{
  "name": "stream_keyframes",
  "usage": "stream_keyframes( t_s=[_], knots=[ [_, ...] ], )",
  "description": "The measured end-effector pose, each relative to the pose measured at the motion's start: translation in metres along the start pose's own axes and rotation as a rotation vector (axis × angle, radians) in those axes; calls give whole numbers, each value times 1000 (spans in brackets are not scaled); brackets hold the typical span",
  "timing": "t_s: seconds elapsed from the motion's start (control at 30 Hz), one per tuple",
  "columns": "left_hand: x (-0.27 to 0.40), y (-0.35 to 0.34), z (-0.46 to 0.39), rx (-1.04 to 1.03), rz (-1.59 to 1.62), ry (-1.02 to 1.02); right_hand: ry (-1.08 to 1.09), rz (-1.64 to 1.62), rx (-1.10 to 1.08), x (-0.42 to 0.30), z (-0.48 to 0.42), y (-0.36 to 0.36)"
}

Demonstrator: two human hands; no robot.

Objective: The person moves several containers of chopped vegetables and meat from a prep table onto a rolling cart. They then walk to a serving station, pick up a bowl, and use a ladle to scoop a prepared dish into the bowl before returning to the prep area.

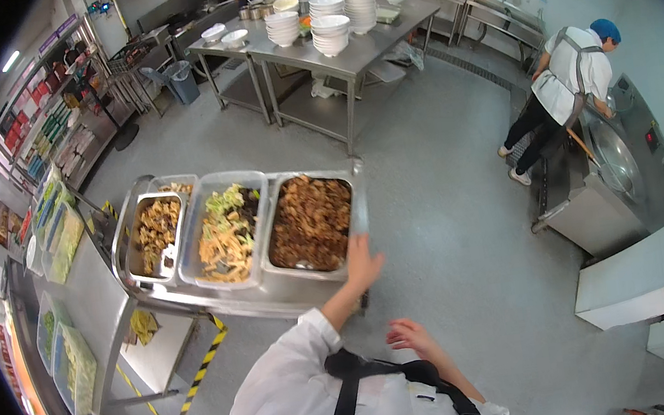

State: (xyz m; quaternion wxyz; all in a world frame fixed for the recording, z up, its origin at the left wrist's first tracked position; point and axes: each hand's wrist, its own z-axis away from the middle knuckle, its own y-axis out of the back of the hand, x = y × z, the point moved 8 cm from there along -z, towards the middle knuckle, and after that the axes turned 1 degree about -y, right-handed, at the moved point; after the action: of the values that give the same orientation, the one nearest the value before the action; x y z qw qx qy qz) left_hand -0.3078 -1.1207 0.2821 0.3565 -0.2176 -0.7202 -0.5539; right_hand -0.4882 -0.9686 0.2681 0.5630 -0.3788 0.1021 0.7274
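My left hand (365,262) reaches to the right rim of a steel pan (276,261) filled with a brown cooked dish (311,222). Its thumb is apart from the fingers; whether it grips the rim or the edge of the steel cart (226,306) beneath cannot be told. On that cart, left of the pan, sits a clear plastic tub (189,268) holding pale strips, green pieces and something dark. Further left is a smaller steel pan (135,266) of brown chunks, with another clear container (152,183) partly hidden behind it. My right hand (411,336) hangs empty before my body, fingers loosely bent.
A steel table (314,63) beyond the cart bears stacked white bowls (331,34). At right a person (577,75) in a blue cap bends over a large wok (614,154). Tubs of greens (78,369) line a left counter (93,286). Yellow-black tape (200,373) marks the floor.
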Motion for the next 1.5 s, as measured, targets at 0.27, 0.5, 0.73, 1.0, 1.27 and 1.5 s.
stream_keyframes(
  t_s=[0.27, 0.5, 0.73, 1.0, 1.27, 1.5],
  knots=[
    [-21, -27, -16, 75, -151, 461, 24, -291, 394, 43, 135, 229],
    [-28, -35, -15, 38, -221, 592, -40, -194, 182, -12, 34, 271],
    [-40, -49, -71, -12, -235, 655, -126, 86, 204, -104, -76, 351],
    [-27, -72, -242, 167, -405, 501, -198, 311, 161, -241, -200, 391],
    [-51, -79, -297, -17, -360, 818, -35, 1274, -64, -356, -377, 477],
    [-66, -67, -292, 108, -441, 1156, -149, 1293, -65, -518, -596, 482]
  ],
)
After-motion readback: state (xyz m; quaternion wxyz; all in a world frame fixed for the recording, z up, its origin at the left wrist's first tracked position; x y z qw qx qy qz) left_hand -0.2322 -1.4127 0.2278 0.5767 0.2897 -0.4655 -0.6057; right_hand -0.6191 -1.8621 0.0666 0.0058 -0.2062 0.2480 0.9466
